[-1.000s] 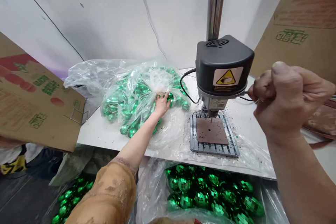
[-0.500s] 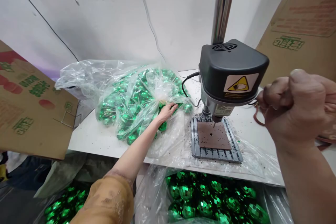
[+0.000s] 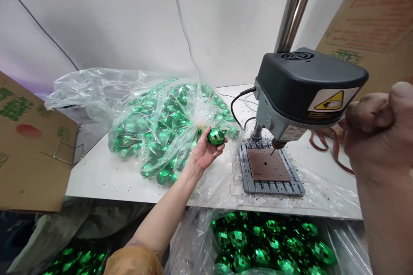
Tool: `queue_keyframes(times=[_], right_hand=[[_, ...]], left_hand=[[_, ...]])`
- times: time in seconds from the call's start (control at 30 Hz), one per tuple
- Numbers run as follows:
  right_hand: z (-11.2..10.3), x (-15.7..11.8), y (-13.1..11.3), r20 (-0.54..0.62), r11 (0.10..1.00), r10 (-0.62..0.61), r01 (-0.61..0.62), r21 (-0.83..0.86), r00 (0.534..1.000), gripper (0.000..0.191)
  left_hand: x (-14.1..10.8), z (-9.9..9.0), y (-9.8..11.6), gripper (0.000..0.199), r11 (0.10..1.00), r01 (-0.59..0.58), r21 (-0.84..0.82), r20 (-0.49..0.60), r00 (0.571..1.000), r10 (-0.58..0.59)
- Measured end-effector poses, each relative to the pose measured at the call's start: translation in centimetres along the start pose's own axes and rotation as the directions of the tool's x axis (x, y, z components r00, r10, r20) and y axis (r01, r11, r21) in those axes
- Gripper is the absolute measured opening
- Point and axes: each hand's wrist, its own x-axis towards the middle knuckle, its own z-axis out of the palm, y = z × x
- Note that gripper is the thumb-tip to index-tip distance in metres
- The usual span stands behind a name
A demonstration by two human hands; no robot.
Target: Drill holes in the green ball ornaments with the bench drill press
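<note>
A faceted green bauble (image 3: 216, 136) rests between the thumb and fingers of my left hand (image 3: 206, 152), palm turned up. Just behind it, a clear plastic bag (image 3: 200, 109) full of similar green balls lies on the table. My right hand (image 3: 371, 124) is a closed fist against the right side of the dark drill press head (image 3: 309, 88); whatever it grips is hidden. Under the drill bit (image 3: 272, 152), a brown board (image 3: 267, 165) with a small hole sits on the slotted metal base (image 3: 274, 188), with dark shavings scattered about.
Below the table's front edge, a plastic-lined container holds many green faceted balls (image 3: 238, 239); more green balls (image 3: 77, 260) lie low at left. Cardboard boxes stand at left (image 3: 32, 150) and right (image 3: 364, 25). A reddish-brown strap (image 3: 337, 157) lies behind the right wrist.
My left hand has drawn back from the bag's opening and turned palm up, now with a green bauble in it. The right fist stays by the drill head. The view has shifted.
</note>
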Motion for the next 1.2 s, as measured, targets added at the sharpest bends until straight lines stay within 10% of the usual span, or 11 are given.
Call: queue_keyframes(times=[0.47,1.2], right_hand=[[-0.3,0.3,0.6,0.156,0.994,-0.073,0.059,0.091,0.985,0.049],[-0.9,0.5,1.6,0.214,0.992,-0.098,0.078,0.099,0.972,0.056]], left_hand=[[1.9,2.2,-10.2,0.075,0.85,-0.213,0.482,0.082,0.977,0.198],[3.5,3.4,-11.9,0.05,0.5,-0.32,0.804,0.184,0.935,0.302]])
